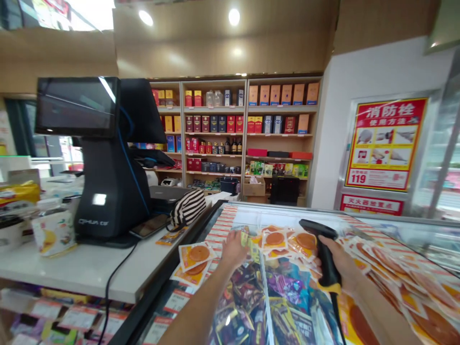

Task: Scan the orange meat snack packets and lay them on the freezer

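My right hand (341, 266) is wrapped round the handle of a black barcode scanner (327, 261) with a yellow band near its cord. The scanner's head points up and to the left over the freezer. Toward the far end, my left hand (234, 249) has its fingers curled at a small yellow-green packet (245, 238). Round, orange-brown items in clear-and-orange packets (275, 238) lie just right of it. Below both hands are dark wrapped packets (239, 297) and purple-blue ones (289, 287), parted by a white wire divider (266, 297).
A black checkout terminal (111, 191) stands on the white counter (118, 273) at left, near a phone (154, 226) and a striped pouch (189, 208). Two flat packets (196, 261) rest on the freezer's edge. More orange packets (395, 273) are piled at right. Shelves (215, 110) of boxes stand behind.
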Tool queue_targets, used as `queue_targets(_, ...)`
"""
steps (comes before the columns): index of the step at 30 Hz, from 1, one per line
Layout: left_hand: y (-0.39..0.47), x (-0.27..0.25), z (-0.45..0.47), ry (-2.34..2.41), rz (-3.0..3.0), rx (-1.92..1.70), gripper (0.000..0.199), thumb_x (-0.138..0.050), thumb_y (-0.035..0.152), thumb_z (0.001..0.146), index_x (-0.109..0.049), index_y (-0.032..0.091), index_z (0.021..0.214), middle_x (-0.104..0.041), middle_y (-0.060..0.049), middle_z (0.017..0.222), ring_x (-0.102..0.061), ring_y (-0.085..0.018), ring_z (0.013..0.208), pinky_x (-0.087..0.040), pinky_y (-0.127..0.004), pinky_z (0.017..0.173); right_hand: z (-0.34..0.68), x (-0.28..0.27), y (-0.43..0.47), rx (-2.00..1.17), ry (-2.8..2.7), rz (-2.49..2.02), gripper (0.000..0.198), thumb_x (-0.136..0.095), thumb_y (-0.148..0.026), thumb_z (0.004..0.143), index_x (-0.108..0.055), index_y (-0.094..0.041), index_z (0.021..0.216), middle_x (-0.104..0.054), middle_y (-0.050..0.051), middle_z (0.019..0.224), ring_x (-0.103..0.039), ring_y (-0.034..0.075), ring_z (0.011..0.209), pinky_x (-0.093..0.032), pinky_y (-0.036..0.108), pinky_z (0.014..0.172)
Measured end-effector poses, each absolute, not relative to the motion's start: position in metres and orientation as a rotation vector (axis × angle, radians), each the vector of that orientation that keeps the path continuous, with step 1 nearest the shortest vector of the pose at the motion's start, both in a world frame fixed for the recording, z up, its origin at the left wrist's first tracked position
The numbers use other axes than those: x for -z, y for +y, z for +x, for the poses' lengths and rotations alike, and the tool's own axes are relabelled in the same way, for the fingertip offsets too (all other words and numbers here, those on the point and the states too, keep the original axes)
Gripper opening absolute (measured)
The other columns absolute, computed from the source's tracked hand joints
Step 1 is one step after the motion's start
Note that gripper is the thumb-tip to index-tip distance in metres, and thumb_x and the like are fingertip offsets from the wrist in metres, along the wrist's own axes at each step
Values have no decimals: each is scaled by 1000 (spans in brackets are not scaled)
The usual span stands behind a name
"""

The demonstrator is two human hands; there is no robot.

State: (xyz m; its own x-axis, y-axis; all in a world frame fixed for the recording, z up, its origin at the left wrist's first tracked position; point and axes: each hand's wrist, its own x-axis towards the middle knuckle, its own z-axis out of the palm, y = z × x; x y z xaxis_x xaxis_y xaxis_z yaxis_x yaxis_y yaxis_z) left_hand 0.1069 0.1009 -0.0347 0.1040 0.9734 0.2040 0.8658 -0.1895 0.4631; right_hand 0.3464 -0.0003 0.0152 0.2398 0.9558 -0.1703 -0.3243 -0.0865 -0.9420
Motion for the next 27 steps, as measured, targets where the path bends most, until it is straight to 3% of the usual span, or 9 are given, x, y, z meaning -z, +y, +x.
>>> queue_targets(6,77,30,6,2231,2077,-385,70,-54,48,56,-39,15,116,-30,-18,129,-19,-34,120,-19,-50,91,281,-14,14,-1312,-797,-1147,22,-54,-38,66,-46,-17,64,-53,-3,45,-46,8,33,-39,21,31)
queue_targets(9,65,38,-6,2050,2104,-520,51,-51,44,61,-50,14,103,-42,-18,120,-28,-33,116,-17,-48,93,259,-10,15,-1351,-834,-1139,24,-53,-39,66,-45,-17,62,-53,-2,45,-46,8,33,-39,21,30)
queue_targets(13,67,43,-3,1776,1989,-771,28,-49,29,68,-56,17,92,-55,-12,104,-45,-27,103,-26,-43,90,244,-5,13,-1383,-851,-1140,26,-54,-42,65,-47,-17,63,-54,-3,47,-46,8,34,-39,20,31)
queue_targets(17,86,31,-3,1536,1767,-1045,31,-36,32,78,-53,15,97,-59,-10,98,-52,-22,96,-36,-33,84,239,-11,6,-1409,-875,-1106,26,-53,-42,65,-47,-17,64,-53,-3,48,-45,8,34,-38,20,31)
queue_targets(20,98,20,0,1339,1531,-1206,39,-26,32,82,-42,10,111,-57,-13,101,-56,-17,87,-43,-29,75,233,-19,1,-1438,-916,-1132,29,-50,-44,67,-47,-16,60,-51,-2,42,-44,8,32,-37,20,31)
queue_targets(22,102,16,4,1224,1390,-1254,41,-28,33,82,-37,10,114,-58,-14,99,-59,-17,81,-45,-30,70,228,-24,-2,-1465,-965,-1140,32,-47,-46,68,-47,-15,58,-49,-2,38,-43,8,31,-37,20,32)
queue_targets(27,99,11,20,1015,1169,-1269,33,-42,27,78,-42,12,107,-61,-12,90,-60,-18,75,-47,-34,69,216,-32,-11,-1487,-1014,-1143,32,-44,-45,70,-47,-15,59,-49,-1,37,-43,8,29,-36,20,31)
